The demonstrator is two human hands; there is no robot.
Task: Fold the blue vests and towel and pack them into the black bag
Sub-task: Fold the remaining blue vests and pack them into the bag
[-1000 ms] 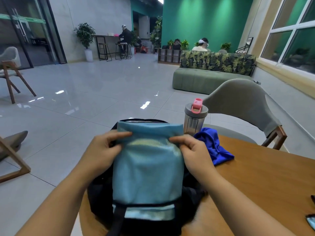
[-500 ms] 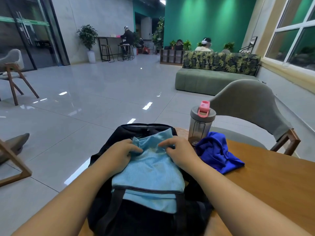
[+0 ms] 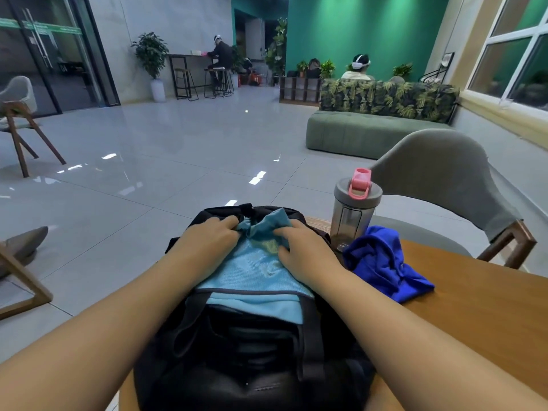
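Observation:
A black bag (image 3: 246, 360) lies on the wooden table (image 3: 480, 315) right in front of me, its opening facing up. A folded light blue cloth (image 3: 255, 271) sits in that opening, partly under a bag strap. My left hand (image 3: 207, 247) presses on the cloth's far left part, fingers bunching the fabric. My right hand (image 3: 305, 250) presses the far right part, fingers curled into the cloth. A crumpled dark blue vest (image 3: 382, 262) lies on the table to the right of the bag.
A clear shaker bottle (image 3: 354, 212) with a grey lid and pink cap stands behind the vest. A grey chair (image 3: 444, 185) stands at the table's far side. Tiled floor, wooden chairs at left, a green sofa and seated people lie beyond.
The light blue cloth, held up flat over the bag a second ago, has been lowered into the opening. Both hands moved down and closer together, bunching its far edge.

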